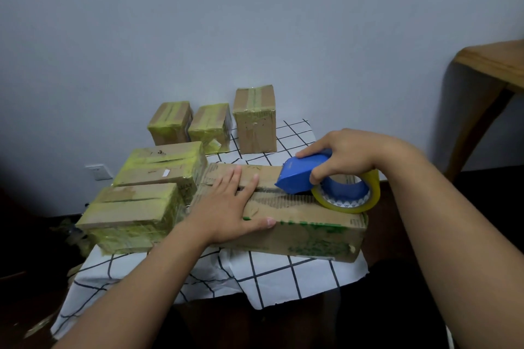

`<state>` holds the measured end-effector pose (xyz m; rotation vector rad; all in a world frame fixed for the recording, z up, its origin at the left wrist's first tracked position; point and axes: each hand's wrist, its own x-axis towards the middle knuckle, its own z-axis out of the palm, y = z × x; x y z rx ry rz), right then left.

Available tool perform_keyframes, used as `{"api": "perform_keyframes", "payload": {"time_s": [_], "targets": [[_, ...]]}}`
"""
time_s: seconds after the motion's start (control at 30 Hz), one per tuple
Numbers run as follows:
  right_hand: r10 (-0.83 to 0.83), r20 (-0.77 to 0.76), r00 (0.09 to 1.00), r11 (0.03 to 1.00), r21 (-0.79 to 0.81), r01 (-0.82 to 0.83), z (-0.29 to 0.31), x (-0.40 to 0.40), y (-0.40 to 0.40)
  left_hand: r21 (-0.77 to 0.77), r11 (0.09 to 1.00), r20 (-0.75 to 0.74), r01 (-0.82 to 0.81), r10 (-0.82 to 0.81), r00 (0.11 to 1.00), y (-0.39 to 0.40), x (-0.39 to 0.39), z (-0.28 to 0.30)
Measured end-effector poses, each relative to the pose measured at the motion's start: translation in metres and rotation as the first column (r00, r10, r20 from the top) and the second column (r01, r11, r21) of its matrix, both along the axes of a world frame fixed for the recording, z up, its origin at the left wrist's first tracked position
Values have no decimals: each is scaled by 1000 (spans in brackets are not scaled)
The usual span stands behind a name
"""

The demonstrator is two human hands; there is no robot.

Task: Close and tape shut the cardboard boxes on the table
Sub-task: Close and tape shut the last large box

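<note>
Pressing flat on the big cardboard box (297, 224), left hand (229, 207) has fingers (249, 187) straight and slightly spread across the top flaps, thumb hooked along the near top edge. Right hand (343, 159) grips the blue tape dispenser (300, 176), fingers curled round its body, thumb on the near side; dispenser nose sits on the box's centre seam, just at 3 o'clock of the left fingertips. Yellowish tape roll (351, 198) is mounted on the dispenser and rests on the box top at its 3 o'clock end. Seam between hand and dispenser shows as a dark gap; can't tell if any tape is laid on it. The box lies on the tabletop (283, 278), which carries a white cloth with a black grid, nearest the camera and right of centre. At 9 o'clock of it, touching or just beside, two taped boxes: near one (133, 212) and far one (161, 167), both wrapped in yellowish tape. At 12 o'clock, against the wall, three smaller taped boxes in a row: left (170, 122), middle (209, 127), and a taller upright one (255, 119) at the right. Wooden furniture edge (493, 62) at 2 o'clock, well apart. Wall socket (97, 171) low at 9 o'clock.
</note>
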<state>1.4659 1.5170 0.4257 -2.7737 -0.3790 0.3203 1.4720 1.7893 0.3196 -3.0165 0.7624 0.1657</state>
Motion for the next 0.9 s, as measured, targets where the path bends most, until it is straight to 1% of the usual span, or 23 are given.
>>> {"api": "perform_keyframes", "payload": {"time_s": [0.1,0.3,0.6,0.7,0.83,0.9], "targets": [[-8,-3,1000,1000,3,8,0,0,1,-3,1000,-32,24,-24,999,-18,-7,1],[-19,-1,1000,1000,20,19,-1,1,2,-11,995,42,94,-94,995,-49,-7,-7],[-7,-46,999,1000,-24,6,11,-2,10,-14,972,119,233,-230,966,-32,5,-6],[-26,-9,1000,999,-24,25,10,-1,11,-30,969,130,245,-240,962,-35,8,-4],[-19,34,999,998,-59,21,11,-2,8,-119,963,137,241,-224,965,-44,1,-8],[-16,66,998,997,-77,21,11,1,7,-140,965,145,224,-204,968,-45,0,-11]]}}
